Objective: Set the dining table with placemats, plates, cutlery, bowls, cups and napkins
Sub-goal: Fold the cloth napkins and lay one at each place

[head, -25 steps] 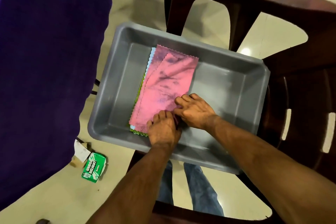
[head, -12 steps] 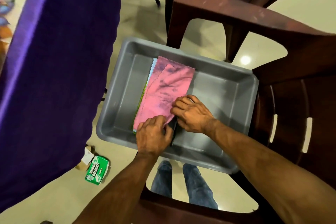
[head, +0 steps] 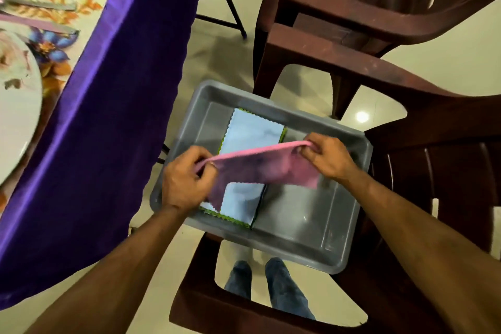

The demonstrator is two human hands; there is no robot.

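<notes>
Both hands are up over the grey plastic tub (head: 341,228), stretching a pink napkin (head: 267,167) between them. The left hand (head: 187,182) has its fingers curled tight on the napkin's left end, and the right hand (head: 328,156) pinches the right end between thumb and fingers. The top edge of the cloth runs taut from one hand to the other, sloping up toward the right, while the rest hangs loose below it, clear of the pile underneath.

That pile sits in the left half of the tub: a pale blue napkin (head: 254,130) on top, with the zigzag edge of a green napkin (head: 230,217) peeking out beneath it. The right half of the tub shows bare grey floor.

The tub rests on the seat of a dark brown plastic chair (head: 433,127), and a 2nd chair of the same kind (head: 366,13) stands just behind it. To the left, the dining table hangs in a purple tablecloth (head: 103,106). On it lies a floral placemat (head: 59,43) bearing a white plate (head: 16,122), with cutlery (head: 40,4) laid beside the plate; which pieces they are I cannot make out. Below the chair arm, the person's jeans-clad legs (head: 282,290) stand on pale floor tiles.
</notes>
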